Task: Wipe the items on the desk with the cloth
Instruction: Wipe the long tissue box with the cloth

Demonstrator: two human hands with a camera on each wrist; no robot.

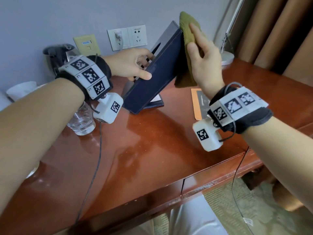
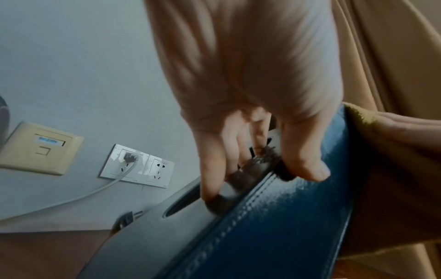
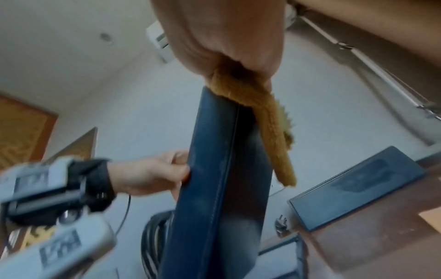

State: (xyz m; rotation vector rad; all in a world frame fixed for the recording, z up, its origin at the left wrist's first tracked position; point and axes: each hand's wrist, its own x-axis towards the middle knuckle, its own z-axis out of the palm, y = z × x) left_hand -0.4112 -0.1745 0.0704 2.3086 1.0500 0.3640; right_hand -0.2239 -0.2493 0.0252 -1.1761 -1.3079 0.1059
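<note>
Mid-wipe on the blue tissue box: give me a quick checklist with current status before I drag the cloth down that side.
1. Left hand grips the dark blue stitched leather tissue box, thumb on the front face, fingers on the slotted top: ok.
2. Box tilted up, only its lower end near the glossy reddish wooden desk: ok.
3. Right hand presses the olive-green terry cloth flat against the box's right side: ok.
4. Cloth covers the upper edge of that side: ok.
5. Clear drinking glass stands under the left wrist, close to the elbow's path: not ok.
6. Underside of the box clean: cannot tell.
</note>
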